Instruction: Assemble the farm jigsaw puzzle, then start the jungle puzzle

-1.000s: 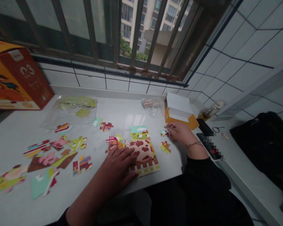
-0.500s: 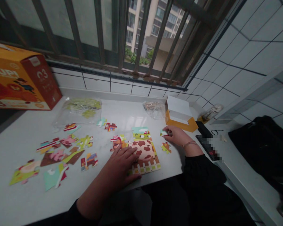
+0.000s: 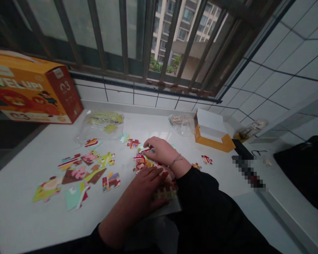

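Observation:
My left hand lies flat with its fingers stretched over the partly joined jigsaw puzzle, whose fence and brown-spotted cow show around it. My right hand reaches across above the puzzle's upper left part, thumb and fingers pinched on a small puzzle piece. Much of that piece is hidden by the fingers. Just below the pinch, a red barn piece shows at the puzzle's left edge. Part of another piece peeks out right of my right wrist, and a red-and-white piece lies farther right.
Several loose puzzle pieces are spread over the left of the white table. Along the back are a clear bag of green pieces, a smaller clear bag and an open yellow-and-white box. A large orange box stands at left.
My right hand has moved left with the pinched piece, from the table right of the puzzle to above its upper left. My left hand stays on the puzzle. The view has shifted slightly left.

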### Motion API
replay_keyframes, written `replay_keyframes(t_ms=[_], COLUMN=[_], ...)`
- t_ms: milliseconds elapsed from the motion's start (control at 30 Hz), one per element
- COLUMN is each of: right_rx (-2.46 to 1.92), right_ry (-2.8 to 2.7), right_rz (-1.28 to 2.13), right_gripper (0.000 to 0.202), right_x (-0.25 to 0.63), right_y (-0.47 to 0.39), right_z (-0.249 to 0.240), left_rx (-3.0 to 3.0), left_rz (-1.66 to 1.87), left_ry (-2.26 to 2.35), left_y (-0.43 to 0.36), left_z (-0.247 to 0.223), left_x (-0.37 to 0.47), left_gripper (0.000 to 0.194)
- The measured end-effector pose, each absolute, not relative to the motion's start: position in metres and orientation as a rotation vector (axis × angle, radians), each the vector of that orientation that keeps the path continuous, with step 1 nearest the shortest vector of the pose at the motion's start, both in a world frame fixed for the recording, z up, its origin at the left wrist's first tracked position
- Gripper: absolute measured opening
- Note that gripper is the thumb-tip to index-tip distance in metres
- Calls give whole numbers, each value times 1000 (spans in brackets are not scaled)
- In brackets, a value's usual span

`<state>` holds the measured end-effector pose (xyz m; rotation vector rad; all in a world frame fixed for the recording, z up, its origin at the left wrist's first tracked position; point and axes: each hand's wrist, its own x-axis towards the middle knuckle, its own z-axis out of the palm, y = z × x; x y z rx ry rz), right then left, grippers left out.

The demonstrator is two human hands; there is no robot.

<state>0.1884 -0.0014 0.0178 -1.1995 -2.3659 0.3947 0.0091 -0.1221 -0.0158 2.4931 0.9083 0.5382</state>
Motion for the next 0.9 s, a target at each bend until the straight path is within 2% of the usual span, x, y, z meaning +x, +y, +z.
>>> replay_keyframes(t_ms=[133,267,467,567,900], right_rx=[-1111,-1052,-1105,-1136,-1145], right_ry=[-2441,-2462,-2520,-2515,-2340], right_rz=[452,456,351,349,447], right_gripper=[7,2,18,21,33], right_x=[169,167,167,168,176], right_y=[10,11,13,16,12], right_z=[7,4,-1,-3,-1], left_rx=[2464,2442,2458,2465,2472], left_rz=[492,497,481,478,462], left_ry=[914,923,935,934,951], left_y=[-124,-125,-126,-126,-126], left_z=[-7,-3,-1,-1,-3], left_x=[10,11,11,11,11], left_gripper=[86,79,75,82,78])
